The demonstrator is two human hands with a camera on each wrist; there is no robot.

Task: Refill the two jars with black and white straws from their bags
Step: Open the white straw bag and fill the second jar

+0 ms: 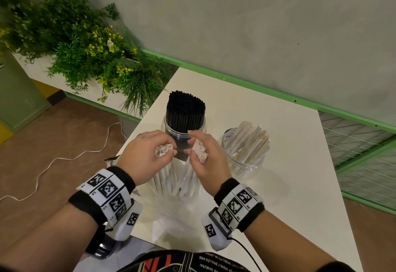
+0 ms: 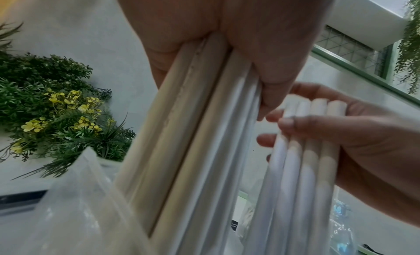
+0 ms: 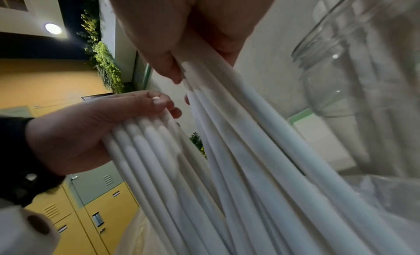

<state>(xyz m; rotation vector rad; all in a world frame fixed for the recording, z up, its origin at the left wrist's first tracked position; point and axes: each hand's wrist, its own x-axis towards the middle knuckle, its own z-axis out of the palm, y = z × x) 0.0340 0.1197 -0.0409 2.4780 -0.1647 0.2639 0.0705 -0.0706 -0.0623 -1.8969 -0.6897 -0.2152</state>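
Two clear jars stand on the white table (image 1: 289, 164). The left jar (image 1: 169, 128) is packed with black straws (image 1: 185, 109). The right jar (image 1: 242, 162) holds several white straws (image 1: 250, 139) leaning to one side. In front of them a clear plastic bag (image 1: 171, 211) stands open with white straws rising from it. My left hand (image 1: 145, 154) grips one bunch of those white straws (image 2: 181, 133) near their tops. My right hand (image 1: 205, 156) grips a second bunch (image 3: 238, 142). Both bunches still have their lower ends inside the bag.
A planter with green foliage and yellow flowers (image 1: 90, 57) lines the wall to the left. A white cable (image 1: 64, 158) trails over the brown floor. A green wire rack (image 1: 364, 149) sits right of the table. Yellow and green lockers (image 3: 95, 214) show in the right wrist view.
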